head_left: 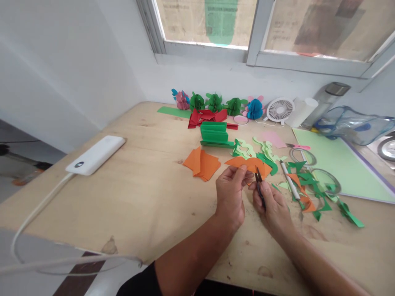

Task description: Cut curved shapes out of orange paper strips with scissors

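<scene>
My left hand (233, 189) pinches a piece of orange paper (246, 162) with a wavy cut edge, thumb on top. In my right hand (273, 205) is a pair of dark scissors (259, 186), its blades pointing up at the orange paper's lower right edge. The fingers partly hide the scissors' handles. Left of my hands lies a stack of orange paper pieces (205, 164). Behind the held paper are pale green cut-outs (268, 149) and pleated green paper (214, 133).
Green and orange scraps (308, 181), a white pen (289, 180) and tape rolls (326, 181) lie to the right. Folded red paper (206, 118), paper honeycomb figures (215, 102) and a small fan (280, 109) line the wall. A white power bank (96, 155) with a cable is at the left.
</scene>
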`<action>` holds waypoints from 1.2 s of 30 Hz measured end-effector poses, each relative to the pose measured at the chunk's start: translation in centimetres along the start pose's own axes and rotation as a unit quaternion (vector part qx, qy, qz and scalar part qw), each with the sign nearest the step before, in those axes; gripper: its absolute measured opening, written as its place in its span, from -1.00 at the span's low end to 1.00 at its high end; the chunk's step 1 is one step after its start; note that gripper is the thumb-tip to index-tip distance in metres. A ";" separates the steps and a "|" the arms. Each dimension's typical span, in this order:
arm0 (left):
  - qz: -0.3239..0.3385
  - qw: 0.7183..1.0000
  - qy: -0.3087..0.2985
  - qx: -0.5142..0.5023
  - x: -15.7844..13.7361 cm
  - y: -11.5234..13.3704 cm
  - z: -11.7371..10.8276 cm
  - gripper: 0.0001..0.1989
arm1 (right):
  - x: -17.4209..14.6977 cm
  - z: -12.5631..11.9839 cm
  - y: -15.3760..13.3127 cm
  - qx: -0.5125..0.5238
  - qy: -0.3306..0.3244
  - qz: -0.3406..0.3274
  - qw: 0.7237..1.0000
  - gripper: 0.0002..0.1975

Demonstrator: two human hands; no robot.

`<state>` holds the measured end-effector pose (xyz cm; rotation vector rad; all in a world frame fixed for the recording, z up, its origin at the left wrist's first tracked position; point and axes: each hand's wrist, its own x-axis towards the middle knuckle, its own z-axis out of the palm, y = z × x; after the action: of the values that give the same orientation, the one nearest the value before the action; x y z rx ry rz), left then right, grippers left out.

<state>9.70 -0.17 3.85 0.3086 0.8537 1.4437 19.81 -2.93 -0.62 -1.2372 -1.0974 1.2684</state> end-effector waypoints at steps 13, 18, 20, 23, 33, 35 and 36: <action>-0.002 1.000 0.010 -0.019 -0.2 0.0 0.3 -0.80 | 0.2 0.0 0.4 0.048 0.012 -0.007 0.999 -0.65; -0.004 1.000 0.011 -0.019 -0.4 0.2 0.4 -0.80 | 0.3 0.0 0.2 0.043 0.013 -0.006 0.999 -0.63; -0.005 1.000 0.010 -0.021 -0.4 0.2 0.4 -0.80 | 0.3 0.1 0.2 0.048 0.011 -0.006 0.999 -0.63; -0.005 1.000 0.010 -0.023 -0.3 0.1 0.4 -0.81 | 0.4 0.2 0.2 0.054 0.011 -0.005 0.998 -0.64; -0.003 1.000 0.009 -0.022 -0.4 0.0 0.4 -0.79 | 0.4 0.2 0.3 0.034 0.025 0.006 0.999 -0.60; -0.003 1.000 0.007 -0.020 -0.3 0.0 0.4 -0.79 | 0.4 0.2 0.2 0.036 0.026 0.007 0.999 -0.60; -0.003 1.000 0.007 -0.019 -0.3 0.0 0.4 -0.79 | 0.4 0.2 0.2 0.039 0.026 0.006 0.999 -0.60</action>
<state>9.97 -0.38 4.20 0.2672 0.8360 1.4566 19.64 -2.53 -0.87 -1.2136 -0.9957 1.2682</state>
